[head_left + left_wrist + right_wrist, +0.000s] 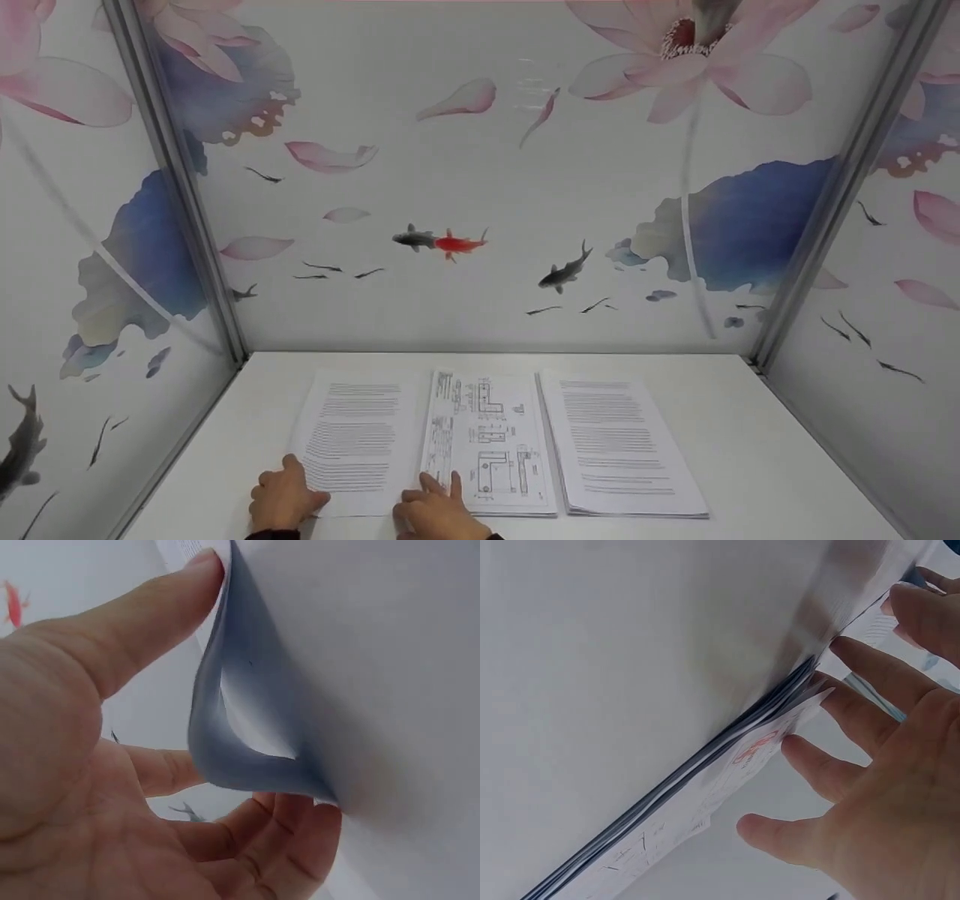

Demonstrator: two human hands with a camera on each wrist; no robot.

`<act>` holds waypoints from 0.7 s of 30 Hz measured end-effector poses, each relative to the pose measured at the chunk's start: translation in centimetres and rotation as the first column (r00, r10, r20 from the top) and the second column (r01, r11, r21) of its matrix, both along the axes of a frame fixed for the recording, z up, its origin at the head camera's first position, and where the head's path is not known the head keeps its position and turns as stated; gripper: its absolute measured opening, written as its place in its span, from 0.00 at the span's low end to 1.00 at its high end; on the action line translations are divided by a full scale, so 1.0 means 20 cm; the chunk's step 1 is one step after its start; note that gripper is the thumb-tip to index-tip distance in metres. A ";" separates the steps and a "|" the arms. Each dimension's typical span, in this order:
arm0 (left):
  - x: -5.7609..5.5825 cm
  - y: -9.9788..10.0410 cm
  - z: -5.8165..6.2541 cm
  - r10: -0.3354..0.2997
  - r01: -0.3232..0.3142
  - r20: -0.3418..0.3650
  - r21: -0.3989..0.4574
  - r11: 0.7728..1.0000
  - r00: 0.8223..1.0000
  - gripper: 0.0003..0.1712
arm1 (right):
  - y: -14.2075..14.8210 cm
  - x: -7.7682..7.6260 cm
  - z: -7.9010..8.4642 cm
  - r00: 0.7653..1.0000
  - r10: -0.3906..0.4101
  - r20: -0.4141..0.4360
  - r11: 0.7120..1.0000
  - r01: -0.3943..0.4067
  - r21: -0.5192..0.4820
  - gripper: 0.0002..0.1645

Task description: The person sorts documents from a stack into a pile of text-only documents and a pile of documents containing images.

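A printed sheet (356, 439) lies at the left of the table, its lower left corner in my left hand (281, 499). In the left wrist view, that paper (259, 774) buckles up between the thumb and the curled fingers. My right hand (439, 516) is at the lower left of the middle stack (499, 442), whose top page carries technical drawings. Its fingers are spread in the right wrist view, with fingertips (795, 746) at the layered edge of the stack, where a red mark shows.
On the right lies another stack of printed pages (622, 442), close beside the drawings. The white table (757, 450) is enclosed by panels (480, 172) printed with lotus flowers and fish, joined by metal corner posts (187, 195).
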State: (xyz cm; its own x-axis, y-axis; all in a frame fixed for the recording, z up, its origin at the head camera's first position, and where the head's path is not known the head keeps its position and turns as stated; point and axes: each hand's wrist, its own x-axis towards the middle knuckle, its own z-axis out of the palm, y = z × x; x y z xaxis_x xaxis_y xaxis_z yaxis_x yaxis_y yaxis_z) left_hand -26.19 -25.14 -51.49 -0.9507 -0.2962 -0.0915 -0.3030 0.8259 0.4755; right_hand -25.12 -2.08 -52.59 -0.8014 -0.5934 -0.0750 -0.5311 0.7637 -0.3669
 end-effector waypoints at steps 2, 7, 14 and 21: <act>-0.01 0.00 0.00 -0.020 0.021 -0.022 0.046 0.999 1.000 0.40 | 0.00 0.00 0.00 1.000 -0.004 0.001 1.000 0.004 -0.008 0.16; -0.03 -0.03 -0.02 -0.007 0.008 -0.005 0.117 0.993 1.000 0.41 | 0.00 0.02 0.00 1.000 -0.018 -0.003 1.000 0.018 -0.017 0.16; -0.02 -0.08 0.02 0.009 0.013 -0.095 0.231 0.973 0.995 0.29 | 0.00 0.00 -0.02 0.999 -0.030 0.010 0.998 0.031 -0.050 0.16; -0.04 -0.10 0.04 0.051 -0.004 -0.157 0.285 0.958 0.986 0.23 | 0.00 -0.01 -0.02 1.000 -0.003 -0.002 0.994 0.003 -0.106 0.15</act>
State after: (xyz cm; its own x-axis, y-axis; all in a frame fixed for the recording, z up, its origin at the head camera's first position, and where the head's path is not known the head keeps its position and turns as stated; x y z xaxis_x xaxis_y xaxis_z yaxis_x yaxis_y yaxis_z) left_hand -27.05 -27.18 -50.62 -0.9516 -0.3065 -0.0217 -0.2237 0.6428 0.7326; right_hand -25.40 -2.17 -53.05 -0.8032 -0.5957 -0.0099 -0.5299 0.7219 -0.4451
